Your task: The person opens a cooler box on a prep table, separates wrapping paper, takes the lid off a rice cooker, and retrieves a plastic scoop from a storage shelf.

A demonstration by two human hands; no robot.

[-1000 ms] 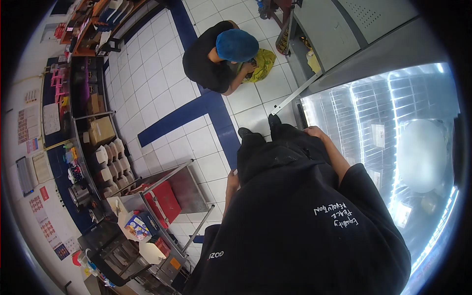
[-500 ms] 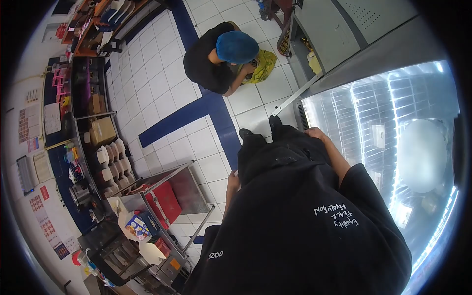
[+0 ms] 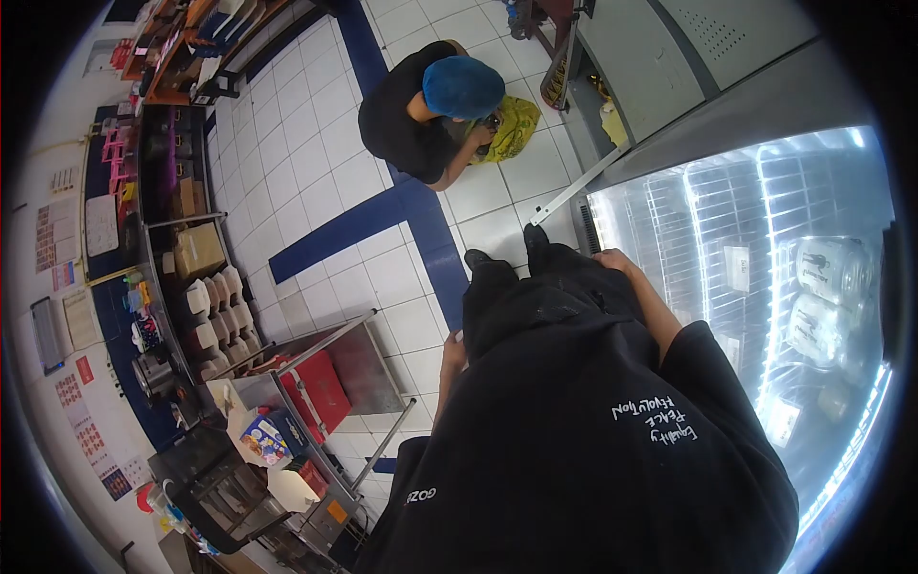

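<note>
My left hand hangs by my left hip beside my black shirt. Something small and white shows at its fingertips, too little to name, and the fingers are mostly hidden. Down by my right thigh is my right hand, close to the lower edge of a lit display fridge. Its fingers look bent, but what they touch, if anything, I cannot make out. Inside the fridge are wire shelves and clear containers with printed labels. My dark shoes stand on the white tiles.
A person in a blue hair cover crouches ahead, hands at a yellow patterned bag. Grey cabinets stand at the upper right. To my left are a metal-framed table with a red case, a box of packets and stacked cartons.
The pale blurred oval over the fridge has gone, and labelled clear containers show there now. My hands and the crouching person have hardly moved.
</note>
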